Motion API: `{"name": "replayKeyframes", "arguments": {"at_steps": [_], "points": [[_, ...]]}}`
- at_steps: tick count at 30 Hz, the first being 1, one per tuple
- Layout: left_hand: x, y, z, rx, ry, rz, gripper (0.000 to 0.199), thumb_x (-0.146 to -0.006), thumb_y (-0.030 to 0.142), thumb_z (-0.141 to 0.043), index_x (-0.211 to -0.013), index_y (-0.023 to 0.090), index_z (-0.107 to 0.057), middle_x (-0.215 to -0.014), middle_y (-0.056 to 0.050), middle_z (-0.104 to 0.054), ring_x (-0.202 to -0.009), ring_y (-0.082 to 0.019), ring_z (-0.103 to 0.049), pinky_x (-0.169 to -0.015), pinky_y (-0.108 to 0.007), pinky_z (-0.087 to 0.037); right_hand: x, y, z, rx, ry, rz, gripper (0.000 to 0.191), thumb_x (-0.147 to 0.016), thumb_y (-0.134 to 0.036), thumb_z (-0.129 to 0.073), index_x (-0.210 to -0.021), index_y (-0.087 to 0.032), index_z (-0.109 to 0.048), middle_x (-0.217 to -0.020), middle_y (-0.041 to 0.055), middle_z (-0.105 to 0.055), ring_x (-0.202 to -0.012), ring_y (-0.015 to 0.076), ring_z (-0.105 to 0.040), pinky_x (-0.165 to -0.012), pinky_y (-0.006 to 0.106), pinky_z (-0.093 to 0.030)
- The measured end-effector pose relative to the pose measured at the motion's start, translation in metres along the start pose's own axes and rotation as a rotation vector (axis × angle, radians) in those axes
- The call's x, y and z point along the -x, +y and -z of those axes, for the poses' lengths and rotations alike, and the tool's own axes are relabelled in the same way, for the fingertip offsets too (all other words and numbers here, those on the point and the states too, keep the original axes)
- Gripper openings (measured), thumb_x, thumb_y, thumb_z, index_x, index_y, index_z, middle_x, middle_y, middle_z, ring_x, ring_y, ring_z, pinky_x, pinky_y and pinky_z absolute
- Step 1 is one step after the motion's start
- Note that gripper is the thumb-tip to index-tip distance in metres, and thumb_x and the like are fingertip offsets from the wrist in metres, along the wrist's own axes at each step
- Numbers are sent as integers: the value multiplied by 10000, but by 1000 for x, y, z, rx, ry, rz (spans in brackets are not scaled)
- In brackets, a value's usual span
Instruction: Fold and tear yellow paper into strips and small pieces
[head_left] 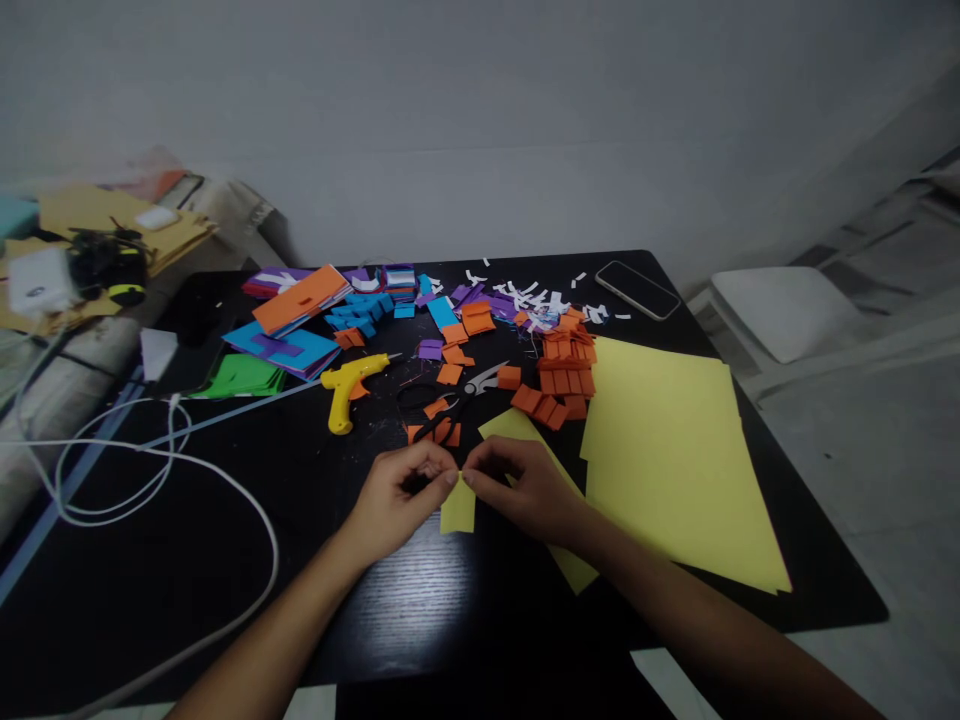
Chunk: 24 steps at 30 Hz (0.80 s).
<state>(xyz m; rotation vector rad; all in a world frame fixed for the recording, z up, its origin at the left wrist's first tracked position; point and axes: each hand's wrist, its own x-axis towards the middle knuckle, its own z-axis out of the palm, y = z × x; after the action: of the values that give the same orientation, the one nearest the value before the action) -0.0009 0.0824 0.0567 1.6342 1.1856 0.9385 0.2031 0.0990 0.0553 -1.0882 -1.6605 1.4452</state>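
A small piece of yellow paper (458, 512) hangs between my two hands over the black table. My left hand (401, 492) pinches its upper left corner, and my right hand (529, 487) pinches the upper right one. Partly under my right hand and forearm lies a longer yellow paper strip (574, 568). Just beyond my fingers are dark-handled scissors (480, 380) among small orange paper pieces (450, 373). A yellow glue gun (345, 390) lies ahead of my left hand, its nozzle pointing right.
Large yellow sheets (667, 460) cover the table's right side. Folded orange pieces (566, 370), white and purple scraps (532, 302) and a phone (637, 288) lie farther back. Coloured paper stacks (289, 340) are at the back left. A white cable (262, 540) loops across the left.
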Motion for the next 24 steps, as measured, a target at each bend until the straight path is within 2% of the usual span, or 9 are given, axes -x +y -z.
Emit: {"name": "replayKeyframes", "arguments": {"at_steps": [8,15,18,21,24], "points": [[2,-5,3,-135,-126,-109,126,-916,194,-611,-810,186,-678,-705,11,-659,-643,-124,-599,-619,-220,-462,1,4,-2,-52,-80,-38,59,-810,-220,-684,-777,-181,-713,-649,-32,-632,-581,106,-530,-574,224,-420],[0,1,9,-129,-136,-133,136,-909,188,-611,-796,189,-688,-685,14,-668,-624,-121,-608,-606,-209,-463,0,-1,-1,-35,-70,-51,53,-774,-215,-678,-748,-187,-714,-646,-26,-634,-585,111,-525,-561,225,-404],[-1,0,16,-156,-102,-137,137,-893,184,-611,-774,187,-679,-672,12,-659,-616,-125,-605,-600,-212,-460,-2,1,6,-29,-17,-48,62,-772,-236,-676,-741,-189,-702,-653,-20,-629,-600,119,-524,-578,239,-404],[-3,-1,23,-197,-44,-138,138,-882,183,-619,-753,181,-668,-665,8,-645,-612,-128,-597,-596,-218,-455,-6,6,12,-58,103,-42,109,-787,-287,-691,-739,-189,-680,-685,-9,-635,-620,128,-537,-595,253,-424],[-3,-2,21,-199,10,-134,138,-901,190,-627,-775,178,-681,-682,7,-654,-626,-125,-608,-616,-216,-470,-8,10,12,-104,171,-36,155,-804,-335,-718,-753,-194,-679,-722,1,-650,-652,140,-567,-616,264,-452]]}}
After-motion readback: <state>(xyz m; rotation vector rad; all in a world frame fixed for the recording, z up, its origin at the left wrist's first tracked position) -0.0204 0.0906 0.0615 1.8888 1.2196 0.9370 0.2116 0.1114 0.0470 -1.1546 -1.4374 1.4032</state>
